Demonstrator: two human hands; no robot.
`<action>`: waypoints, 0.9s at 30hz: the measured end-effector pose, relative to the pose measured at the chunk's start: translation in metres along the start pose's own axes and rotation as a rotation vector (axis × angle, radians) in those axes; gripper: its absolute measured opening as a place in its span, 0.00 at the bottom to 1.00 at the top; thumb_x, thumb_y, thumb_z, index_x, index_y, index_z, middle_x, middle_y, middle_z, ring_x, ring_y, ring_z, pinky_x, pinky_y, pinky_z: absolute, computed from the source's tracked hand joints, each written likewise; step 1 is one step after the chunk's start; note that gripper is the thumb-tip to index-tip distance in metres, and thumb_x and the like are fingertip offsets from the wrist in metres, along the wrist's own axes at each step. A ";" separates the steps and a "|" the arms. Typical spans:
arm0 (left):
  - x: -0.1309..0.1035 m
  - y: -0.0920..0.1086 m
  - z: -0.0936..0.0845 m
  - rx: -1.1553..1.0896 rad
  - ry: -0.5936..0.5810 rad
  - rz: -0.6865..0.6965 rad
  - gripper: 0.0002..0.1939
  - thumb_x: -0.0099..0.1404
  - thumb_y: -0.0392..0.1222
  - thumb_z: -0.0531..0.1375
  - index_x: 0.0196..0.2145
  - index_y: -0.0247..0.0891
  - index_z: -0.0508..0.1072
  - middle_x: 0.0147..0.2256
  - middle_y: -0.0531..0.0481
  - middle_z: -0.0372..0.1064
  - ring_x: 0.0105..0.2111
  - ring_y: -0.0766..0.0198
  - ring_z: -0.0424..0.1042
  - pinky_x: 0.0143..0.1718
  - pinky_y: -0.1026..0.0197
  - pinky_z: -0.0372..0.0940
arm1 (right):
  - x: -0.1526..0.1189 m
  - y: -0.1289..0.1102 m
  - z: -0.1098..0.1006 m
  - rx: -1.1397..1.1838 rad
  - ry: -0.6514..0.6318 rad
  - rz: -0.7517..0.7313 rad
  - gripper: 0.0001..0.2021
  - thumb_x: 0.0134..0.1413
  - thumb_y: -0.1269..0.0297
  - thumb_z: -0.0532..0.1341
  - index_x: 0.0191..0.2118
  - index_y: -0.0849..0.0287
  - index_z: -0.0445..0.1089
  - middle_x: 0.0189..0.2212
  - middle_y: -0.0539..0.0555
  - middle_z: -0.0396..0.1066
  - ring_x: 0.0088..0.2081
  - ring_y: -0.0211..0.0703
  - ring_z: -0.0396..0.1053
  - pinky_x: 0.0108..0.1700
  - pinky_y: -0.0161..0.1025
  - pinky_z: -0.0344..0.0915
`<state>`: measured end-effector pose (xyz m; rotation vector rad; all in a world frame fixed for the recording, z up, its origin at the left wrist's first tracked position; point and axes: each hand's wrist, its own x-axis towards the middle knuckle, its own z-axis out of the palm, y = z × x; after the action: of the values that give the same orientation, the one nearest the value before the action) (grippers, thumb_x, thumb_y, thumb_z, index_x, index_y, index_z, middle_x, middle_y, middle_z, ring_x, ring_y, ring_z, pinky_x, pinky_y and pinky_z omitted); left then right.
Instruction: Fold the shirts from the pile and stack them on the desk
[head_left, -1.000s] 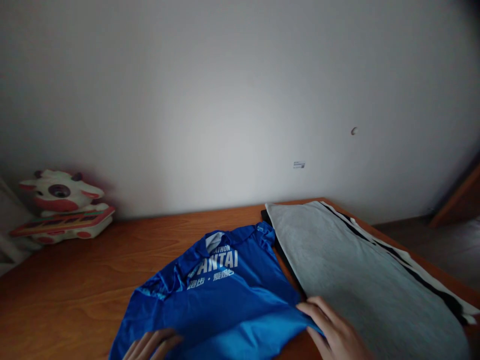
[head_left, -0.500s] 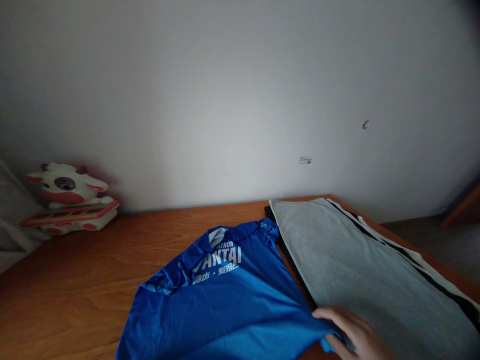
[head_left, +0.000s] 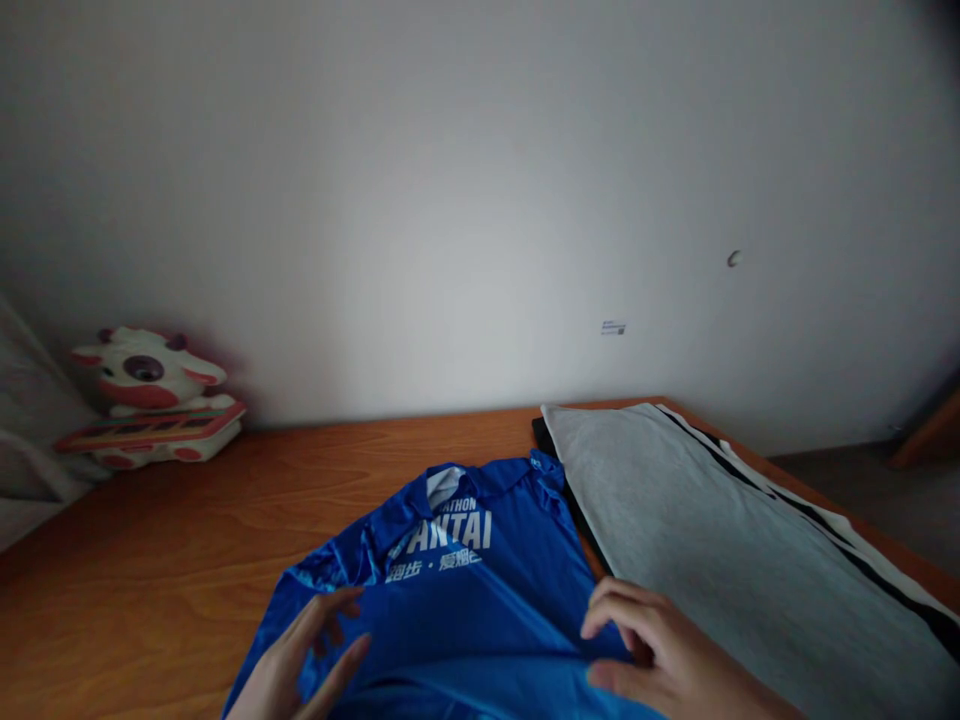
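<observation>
A blue T-shirt (head_left: 480, 620) with white lettering lies spread on the wooden table, its collar toward the wall and its lower part rumpled. Over its left side is my left hand (head_left: 296, 660), thumb and fingers apart with nothing between them. My right hand (head_left: 649, 640) hovers at the shirt's right side, fingers bent and the thumb apart from them, holding nothing that I can see. The shirt's bottom edge runs out of view.
To the right lies a flat grey cloth (head_left: 675, 500) with black and white stripes along its edge, over something black. A cow-shaped toy keyboard (head_left: 161, 400) stands at the back left of the wooden table (head_left: 150, 560). Behind is a wall (head_left: 450, 200).
My right hand has let go of the shirt's lower right edge and moved a little left and up. My left hand has come into view over the shirt's left side.
</observation>
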<state>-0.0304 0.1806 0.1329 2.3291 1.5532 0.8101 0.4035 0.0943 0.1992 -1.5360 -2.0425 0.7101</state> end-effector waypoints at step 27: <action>0.129 0.003 0.061 -0.075 0.194 -0.340 0.19 0.71 0.54 0.47 0.50 0.43 0.68 0.31 0.51 0.77 0.33 0.58 0.78 0.36 0.61 0.66 | 0.200 0.059 0.092 0.191 0.472 0.198 0.16 0.65 0.58 0.52 0.50 0.56 0.73 0.31 0.53 0.80 0.32 0.45 0.78 0.36 0.37 0.69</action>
<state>0.0432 0.3025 0.1250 1.9050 1.8929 1.0075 0.3360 0.2902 0.1055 -1.6222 -1.4532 0.5308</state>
